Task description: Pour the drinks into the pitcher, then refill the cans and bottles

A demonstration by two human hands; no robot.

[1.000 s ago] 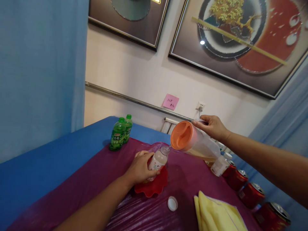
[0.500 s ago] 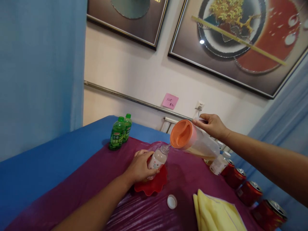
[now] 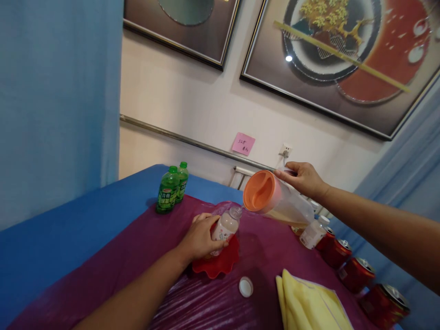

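Note:
Fingers of my left hand [image 3: 201, 238] are wrapped round a small clear bottle [image 3: 227, 225] with a white label. The bottle is uncapped and leans right over a red scalloped dish [image 3: 220, 266]. My right hand [image 3: 304, 178] grips the handle of a translucent pitcher [image 3: 290, 204] with an orange lid [image 3: 260, 191]. The pitcher lies tilted to the left, pale liquid inside, its lid edge close beside the bottle's mouth. A white cap [image 3: 245, 287] rests on the purple cover [image 3: 192, 307] below the dish.
Two green bottles [image 3: 167, 191] stand at the back left. On the right are a white-capped bottle [image 3: 314, 233] and a row of several red cans [image 3: 356, 274]. A folded yellow cloth [image 3: 309, 302] lies at the front right. Behind runs a metal rail [image 3: 178, 137] along the wall.

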